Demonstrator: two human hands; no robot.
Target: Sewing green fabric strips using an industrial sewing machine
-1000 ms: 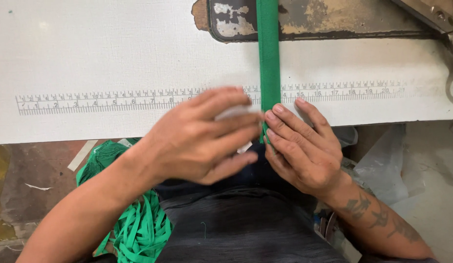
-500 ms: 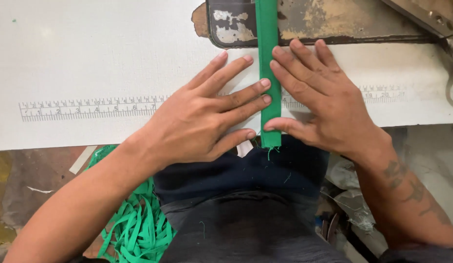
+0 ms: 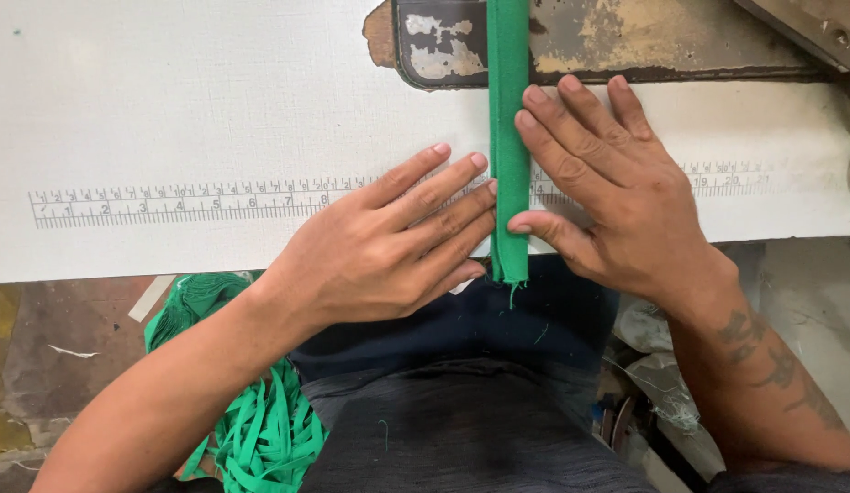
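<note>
A folded green fabric strip (image 3: 508, 119) runs straight away from me over the white table (image 3: 196, 110), its near end at the table's front edge. My left hand (image 3: 388, 251) lies flat with fingers spread, fingertips touching the strip's left side. On the other side, my right hand (image 3: 617, 196) presses flat, fingers along the strip and thumb against its near end. Neither hand grips the strip.
A printed ruler scale (image 3: 187, 203) runs across the table. A worn metal plate (image 3: 626, 41) sits at the far edge under the strip. A pile of green fabric strips (image 3: 256, 429) hangs by my left knee. Plastic bags (image 3: 644, 347) lie at lower right.
Both hands slid forward from the table's edge along the strip and flattened out; the right hand is now furthest up, its fingers near the metal plate.
</note>
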